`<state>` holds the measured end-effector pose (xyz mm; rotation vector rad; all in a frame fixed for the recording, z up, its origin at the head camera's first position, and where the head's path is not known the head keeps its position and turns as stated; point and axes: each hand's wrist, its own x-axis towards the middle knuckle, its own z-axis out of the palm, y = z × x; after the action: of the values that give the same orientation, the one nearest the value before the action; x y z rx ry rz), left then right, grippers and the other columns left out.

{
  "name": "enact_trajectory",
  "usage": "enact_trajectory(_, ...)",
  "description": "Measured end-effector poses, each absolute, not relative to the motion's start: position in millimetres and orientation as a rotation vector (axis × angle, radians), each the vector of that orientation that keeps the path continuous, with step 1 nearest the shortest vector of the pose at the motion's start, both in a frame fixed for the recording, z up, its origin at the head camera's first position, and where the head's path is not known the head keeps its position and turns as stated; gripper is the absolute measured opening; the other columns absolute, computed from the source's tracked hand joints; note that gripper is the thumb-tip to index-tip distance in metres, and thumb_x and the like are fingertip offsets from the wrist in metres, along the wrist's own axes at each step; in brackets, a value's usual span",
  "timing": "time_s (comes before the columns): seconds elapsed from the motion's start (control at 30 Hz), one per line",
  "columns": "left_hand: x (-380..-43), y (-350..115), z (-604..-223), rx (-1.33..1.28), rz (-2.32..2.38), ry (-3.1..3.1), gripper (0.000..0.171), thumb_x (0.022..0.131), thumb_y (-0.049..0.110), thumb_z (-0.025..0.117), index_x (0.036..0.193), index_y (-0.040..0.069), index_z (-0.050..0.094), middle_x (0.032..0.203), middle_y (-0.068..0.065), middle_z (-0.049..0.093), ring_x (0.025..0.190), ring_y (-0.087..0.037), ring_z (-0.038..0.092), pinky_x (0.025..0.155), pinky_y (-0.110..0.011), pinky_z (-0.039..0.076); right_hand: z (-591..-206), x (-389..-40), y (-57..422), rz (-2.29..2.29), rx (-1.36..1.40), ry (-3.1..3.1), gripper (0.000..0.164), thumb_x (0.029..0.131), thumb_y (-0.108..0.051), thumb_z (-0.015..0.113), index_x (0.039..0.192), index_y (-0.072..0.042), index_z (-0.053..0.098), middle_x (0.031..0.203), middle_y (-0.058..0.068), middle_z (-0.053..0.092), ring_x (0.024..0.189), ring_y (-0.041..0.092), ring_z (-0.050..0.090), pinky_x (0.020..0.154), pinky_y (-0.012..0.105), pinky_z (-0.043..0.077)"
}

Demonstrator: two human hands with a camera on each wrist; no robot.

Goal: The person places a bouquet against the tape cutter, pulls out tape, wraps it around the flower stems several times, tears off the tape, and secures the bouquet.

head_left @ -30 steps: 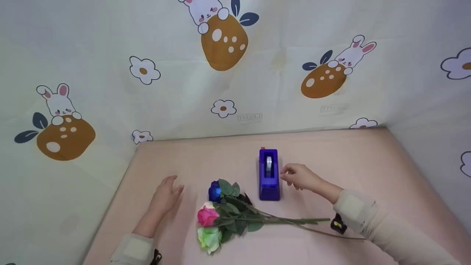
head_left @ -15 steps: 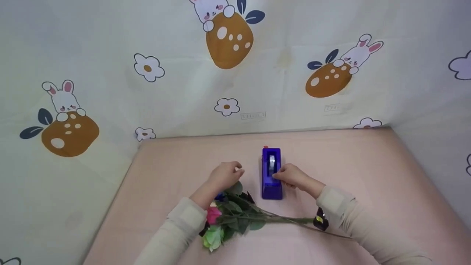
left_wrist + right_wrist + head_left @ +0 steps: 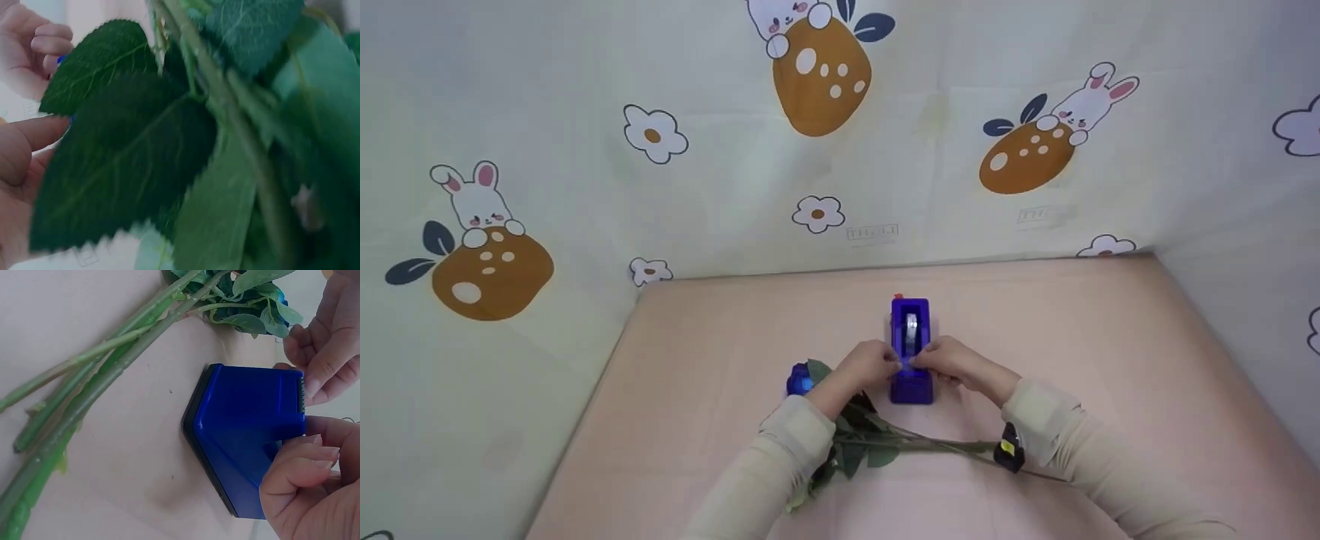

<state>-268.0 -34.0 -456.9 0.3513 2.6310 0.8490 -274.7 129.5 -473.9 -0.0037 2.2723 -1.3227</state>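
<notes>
A blue tape dispenser stands on the table with a roll of clear tape in its slot. My left hand and right hand meet over its cutter, fingertips bent and pinching at the tape's end; the clear strip itself is hard to make out. In the right wrist view, the left thumb lies by the toothed cutter, with the right fingers curled just below. Artificial roses lie in front of the dispenser: a blue rose shows, while my left arm hides the pink one and most of the green one.
Rose stems stretch right across the pink tabletop, passing under the right wrist, where a small black device sits. Leaves crowd the left wrist view. Patterned cloth walls rise behind the table and at both sides.
My left hand has swung from the left of the roses over to the dispenser. My right hand has moved slightly left from beside the dispenser onto its cutter. Dispenser and roses stay put.
</notes>
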Motion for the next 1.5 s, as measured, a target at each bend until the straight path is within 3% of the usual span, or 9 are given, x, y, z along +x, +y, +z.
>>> enact_trajectory(0.3,-267,-38,-461,0.185,1.071,2.480,0.017,0.089,0.014,0.059,0.077,0.002,0.062,0.070,-0.002,0.057,0.063,-0.017,0.052,0.052,-0.023,0.040,-471,-275,130,-1.362,0.055,2.199,0.025,0.079,-0.015,0.062,0.060,-0.013,0.045,0.050,-0.006,0.034,0.045,0.007,0.029,0.043,0.021,0.024)
enact_trajectory(0.57,-263,-37,-463,0.096,1.145,2.462,0.020,0.088,0.013,0.061,0.070,0.004,0.058,0.069,-0.004,0.058,0.056,-0.013,0.047,0.048,-0.022,0.038,-464,-278,127,-1.389,0.046,2.114,0.029,0.076,-0.012,0.063,0.056,-0.014,0.042,0.047,-0.008,0.032,0.042,0.004,0.026,0.043,0.020,0.023)
enact_trajectory(0.67,-263,-36,-461,0.098,1.111,2.490,0.020,0.087,0.013,0.062,0.070,0.004,0.059,0.069,-0.004,0.058,0.057,-0.013,0.048,0.048,-0.022,0.038,-464,-281,125,-1.414,0.082,2.063,0.029,0.077,-0.010,0.062,0.057,-0.013,0.041,0.048,-0.008,0.031,0.042,0.004,0.025,0.043,0.020,0.022)
enact_trajectory(0.87,-264,-36,-460,0.115,1.089,2.496,0.018,0.087,0.010,0.061,0.071,0.001,0.060,0.064,-0.001,0.055,0.053,-0.011,0.046,0.046,-0.021,0.037,-458,-284,126,-1.560,0.118,1.843,0.007,0.082,-0.005,0.055,0.077,-0.006,0.049,0.050,-0.006,0.036,0.041,0.003,0.028,0.041,0.016,0.023)
enact_trajectory(1.13,-264,-35,-459,0.117,1.074,2.495,0.018,0.088,0.012,0.061,0.073,0.001,0.061,0.064,-0.001,0.056,0.056,-0.013,0.050,0.050,-0.022,0.041,-454,-283,127,-1.579,0.169,1.759,0.020,0.086,-0.012,0.055,0.068,-0.008,0.045,0.046,-0.007,0.039,0.036,0.002,0.032,0.037,0.014,0.027)
enact_trajectory(1.5,-263,-29,-460,0.140,0.875,2.628,0.018,0.087,0.016,0.063,0.074,0.004,0.062,0.067,-0.001,0.056,0.057,-0.012,0.049,0.051,-0.023,0.040,-463,-273,144,-1.628,0.152,1.559,0.012,0.092,-0.015,0.049,0.085,-0.005,0.051,0.049,-0.008,0.036,0.040,0.001,0.030,0.039,0.014,0.025)
